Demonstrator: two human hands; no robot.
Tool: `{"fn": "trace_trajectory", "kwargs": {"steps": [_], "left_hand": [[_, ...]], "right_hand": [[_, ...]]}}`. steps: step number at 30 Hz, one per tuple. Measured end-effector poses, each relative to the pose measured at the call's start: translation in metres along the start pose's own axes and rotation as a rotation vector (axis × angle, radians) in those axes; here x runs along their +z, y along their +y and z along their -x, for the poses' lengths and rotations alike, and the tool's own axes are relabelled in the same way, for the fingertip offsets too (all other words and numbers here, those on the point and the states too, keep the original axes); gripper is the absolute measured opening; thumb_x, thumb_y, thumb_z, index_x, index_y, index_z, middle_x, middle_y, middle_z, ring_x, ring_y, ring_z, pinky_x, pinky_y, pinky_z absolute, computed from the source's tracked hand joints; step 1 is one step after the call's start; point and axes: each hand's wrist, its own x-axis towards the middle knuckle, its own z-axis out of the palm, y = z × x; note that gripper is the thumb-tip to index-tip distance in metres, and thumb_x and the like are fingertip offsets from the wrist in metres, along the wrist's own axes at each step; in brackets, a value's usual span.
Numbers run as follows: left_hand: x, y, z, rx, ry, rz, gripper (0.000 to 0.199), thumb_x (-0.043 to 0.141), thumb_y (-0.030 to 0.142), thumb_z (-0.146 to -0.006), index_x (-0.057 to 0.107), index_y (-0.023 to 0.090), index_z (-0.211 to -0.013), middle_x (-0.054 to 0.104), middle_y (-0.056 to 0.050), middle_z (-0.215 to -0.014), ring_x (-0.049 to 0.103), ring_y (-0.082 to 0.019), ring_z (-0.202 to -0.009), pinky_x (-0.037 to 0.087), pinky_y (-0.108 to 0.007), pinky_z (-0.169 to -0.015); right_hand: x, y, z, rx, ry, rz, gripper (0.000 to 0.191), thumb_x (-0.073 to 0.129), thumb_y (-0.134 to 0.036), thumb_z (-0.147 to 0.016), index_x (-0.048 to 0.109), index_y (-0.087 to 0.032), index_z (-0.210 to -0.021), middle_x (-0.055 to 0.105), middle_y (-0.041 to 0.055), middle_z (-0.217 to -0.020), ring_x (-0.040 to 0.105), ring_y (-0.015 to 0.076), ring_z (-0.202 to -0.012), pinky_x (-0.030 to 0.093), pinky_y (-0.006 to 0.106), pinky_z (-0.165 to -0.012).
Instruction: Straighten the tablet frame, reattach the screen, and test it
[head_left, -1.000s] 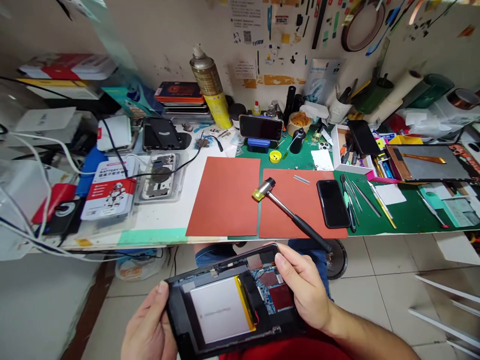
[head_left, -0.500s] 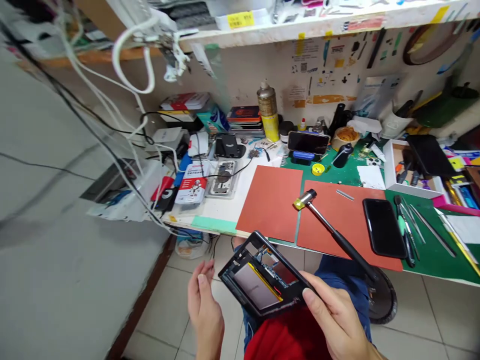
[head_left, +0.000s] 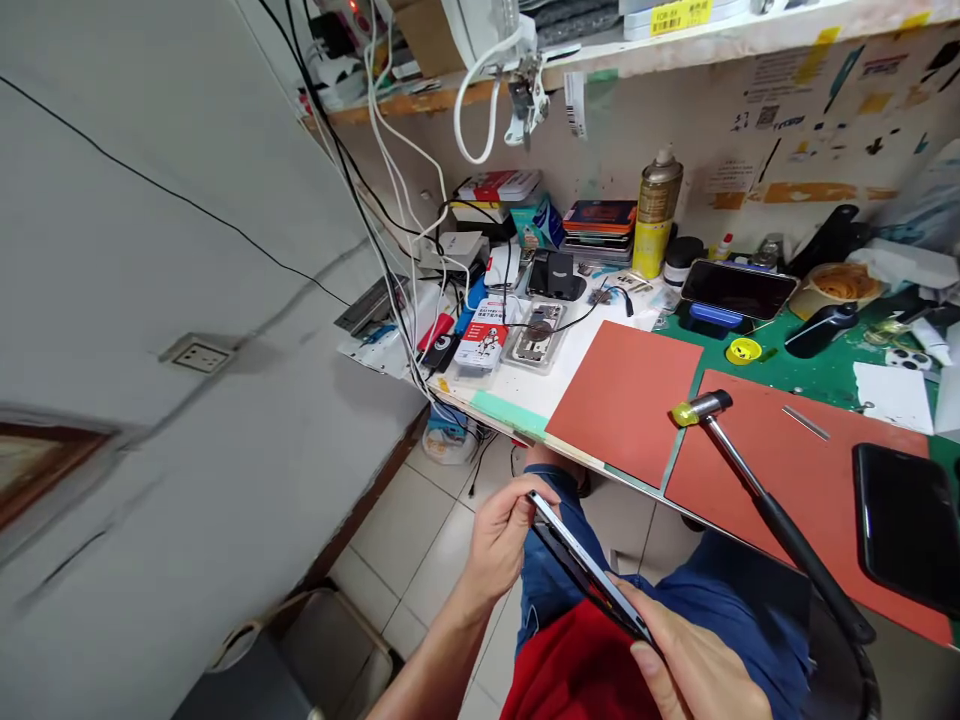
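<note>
1. Above the lap (head_left: 541, 597), a tablet (head_left: 585, 562) is gripped by the left hand (head_left: 504, 530) at its far end, the right hand (head_left: 694, 640) nearer, presumably for steadiness.
2. Its edge is turned up, long axis slanted from near right to far left.
3. Beyond, a mallet (head_left: 787, 534) is laid, seemingly within reach.

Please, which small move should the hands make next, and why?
Probably tilt the tablet so a broad face turns upward: the left hand and right hand grip opposite ends, yet it stands nearly edge-on, showing mostly its narrow side.
</note>
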Motion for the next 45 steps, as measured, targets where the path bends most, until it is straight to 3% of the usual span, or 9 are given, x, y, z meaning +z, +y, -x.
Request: {"fn": "trace_trajectory", "kwargs": {"steps": [5,13,21,29,40,45], "left_hand": [[0.003,0.006,-0.002,-0.034,0.016,0.044,0.041,0.064,0.056,-0.103,0.081,0.020,-0.094,0.071,-0.008,-0.073,0.064,-0.021,-0.069,0.051,-0.034,-0.067],[0.006,0.004,-0.004,-0.077,0.061,0.054,0.047,0.070,0.064,-0.095,0.081,0.020,-0.087,0.071,-0.010,-0.069,0.065,-0.023,-0.066,0.052,-0.036,-0.066],[0.007,-0.011,0.001,-0.146,0.280,0.108,0.037,0.075,0.055,-0.096,0.078,0.019,-0.091,0.069,-0.004,-0.075,0.063,-0.018,-0.068,0.050,-0.028,-0.064],[0.018,-0.012,-0.006,-0.163,0.388,0.155,0.042,0.086,0.058,-0.085,0.076,0.017,-0.087,0.069,-0.003,-0.072,0.062,-0.015,-0.066,0.052,-0.025,-0.065],[0.024,-0.020,-0.007,-0.261,0.460,0.234,0.046,0.095,0.056,-0.075,0.076,0.016,-0.086,0.068,0.000,-0.074,0.060,-0.011,-0.068,0.053,-0.021,-0.065],[0.031,-0.022,-0.007,-0.371,0.477,0.308,0.043,0.094,0.053,-0.078,0.079,0.015,-0.093,0.078,-0.003,-0.087,0.070,-0.013,-0.079,0.058,-0.022,-0.077]], "right_hand": [[0.004,-0.004,0.005,0.089,0.030,-0.015,0.045,0.054,-0.028,-0.112,0.063,-0.025,-0.156,0.085,0.0059,-0.121,0.086,0.0253,-0.096,0.069,0.025,-0.088],[-0.003,0.000,-0.004,0.068,0.013,-0.120,0.044,0.060,-0.023,-0.107,0.069,-0.027,-0.150,0.084,0.0056,-0.121,0.086,0.0271,-0.097,0.070,0.027,-0.086],[-0.010,-0.009,-0.029,0.259,0.113,-0.294,0.031,0.064,-0.019,-0.104,0.073,-0.022,-0.134,0.086,0.0070,-0.113,0.086,0.0206,-0.094,0.068,0.022,-0.084],[-0.004,-0.005,-0.030,0.340,0.116,-0.395,0.027,0.066,-0.013,-0.102,0.077,-0.019,-0.125,0.087,0.0072,-0.110,0.085,0.0190,-0.091,0.068,0.024,-0.082],[0.003,-0.003,-0.030,0.403,0.160,-0.343,0.019,0.068,-0.019,-0.104,0.080,-0.018,-0.118,0.087,0.0066,-0.097,0.083,0.0198,-0.076,0.066,0.026,-0.071],[0.008,-0.003,-0.039,0.449,0.177,-0.258,0.017,0.068,-0.025,-0.104,0.080,-0.016,-0.112,0.086,0.0076,-0.090,0.080,0.0209,-0.068,0.063,0.028,-0.063]]}}
